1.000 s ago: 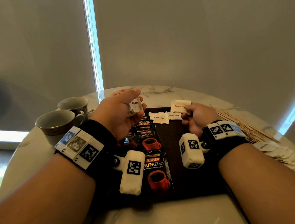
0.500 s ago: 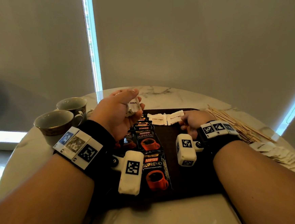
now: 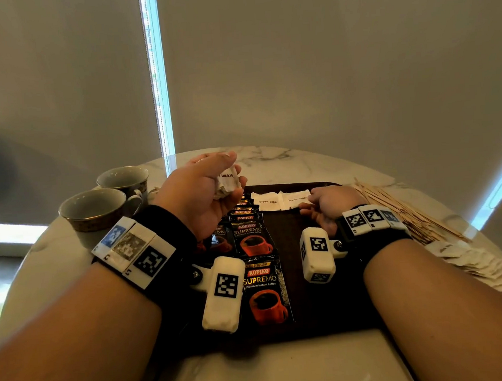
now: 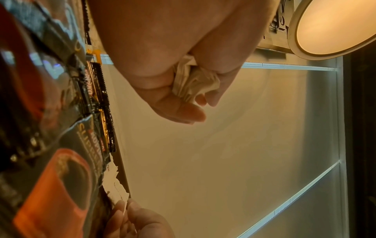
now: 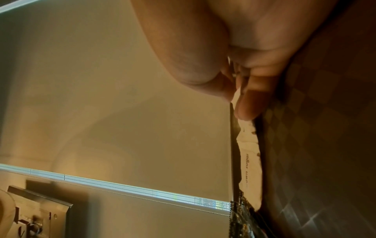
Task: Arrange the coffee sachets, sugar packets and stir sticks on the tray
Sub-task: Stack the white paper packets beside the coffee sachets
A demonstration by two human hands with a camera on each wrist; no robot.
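Holding item 1: left hand (image 3: 197, 194), raised over the tray's far-left corner, fingers curled round a crumpled bunch of white paper sugar packets (image 3: 228, 183), "brown" print legible upside down; the left wrist view shows the same bunch (image 4: 193, 83) bulging between thumb and fingers.

Item 2: right hand (image 3: 330, 203), low on the tray near its far edge, thumb and fingertips pinching the right end of a flat white "brown sugar" packet (image 3: 297, 199). Pinch confirmed in right wrist view (image 5: 247, 96).

Item 3: second flat white "brown sugar" packet (image 3: 267, 201), lying just left of item 2's packet, edges touching or slightly overlapping; cannot tell which.

Item 4: dark brown rectangular tray (image 3: 295, 238) on a round white marble table (image 3: 288, 373).

Item 5: black Kopiko Supremo coffee sachets w/ red cup print (image 3: 266, 291), laid in an overlapping column along the tray's left half, near to far. Qty unclear, far ones partly hidden by left hand.

Item 6: pile of thin wooden stir sticks (image 3: 401, 208), on table right of tray, off tray.

Item 7: loose heap of white sugar packets (image 3: 475, 266), on table, near-right of tray.

Item 8: two grey ceramic cups w/ patterned gold rim bands (image 3: 95, 211), on table left of tray, side by side.
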